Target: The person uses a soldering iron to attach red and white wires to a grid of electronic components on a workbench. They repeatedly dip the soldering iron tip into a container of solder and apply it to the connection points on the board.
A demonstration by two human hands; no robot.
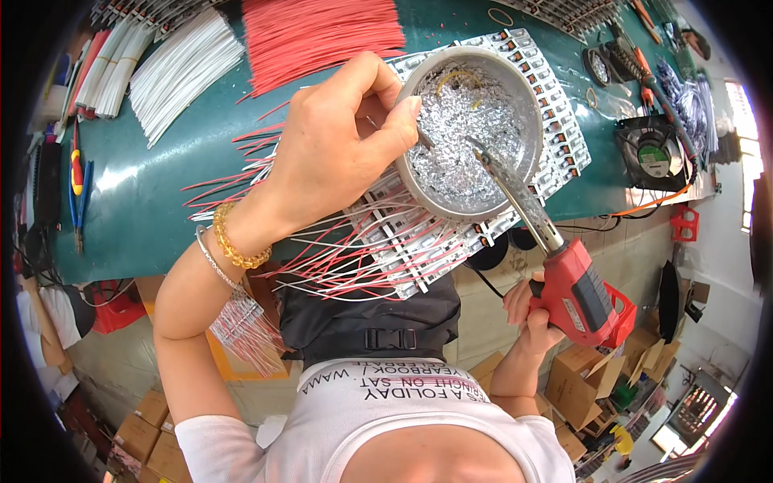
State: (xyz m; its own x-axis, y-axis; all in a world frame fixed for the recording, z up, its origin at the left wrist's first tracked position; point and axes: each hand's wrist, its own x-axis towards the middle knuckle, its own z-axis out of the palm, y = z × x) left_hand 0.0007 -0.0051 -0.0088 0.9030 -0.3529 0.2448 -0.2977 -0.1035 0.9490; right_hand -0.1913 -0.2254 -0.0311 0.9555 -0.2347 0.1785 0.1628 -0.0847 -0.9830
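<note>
One bowl [528, 145] of silvery scraps [455, 153], over white boards [566, 145]; one left hand [330, 145], pinching one thin dark piece [425, 142] at the rim; one right hand [533, 318], wrapped around one red soldering gun [576, 294], tip over the scraps; two bracelets [224, 241]

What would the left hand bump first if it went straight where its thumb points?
Probably the round grey bowl of silvery bits: the left hand overlaps its rim in the picture, though touching is unclear.
</note>
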